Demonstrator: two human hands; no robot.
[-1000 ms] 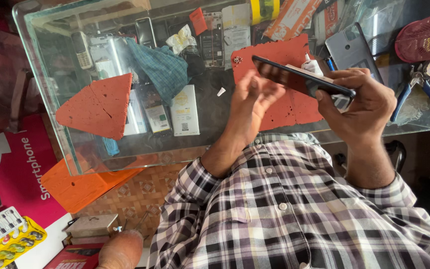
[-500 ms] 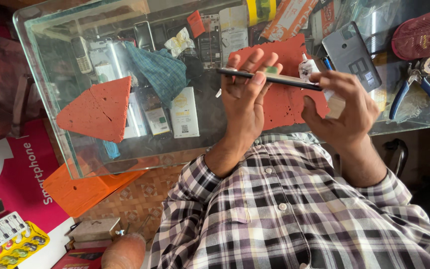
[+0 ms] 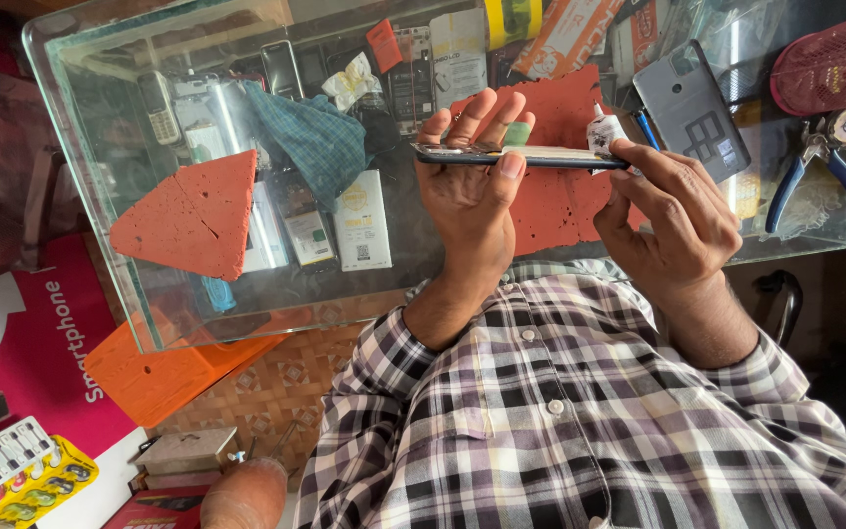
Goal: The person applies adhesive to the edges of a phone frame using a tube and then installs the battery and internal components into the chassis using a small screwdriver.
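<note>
Both hands are holding a slim dark smartphone (image 3: 521, 155) edge-on above a glass-topped counter (image 3: 90, 186).

The left hand (image 3: 467, 181) is clasping the handset's left half, thumb pressing its near edge, while the right hand (image 3: 673, 220) is pinching the right end — both grips closed on it. A red foam mat (image 3: 565, 196) is lying beneath; blue-handled pliers (image 3: 815, 171) are resting well apart, to the right.

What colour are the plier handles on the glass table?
Blue, in the head view: the pliers lie at the right.
</note>
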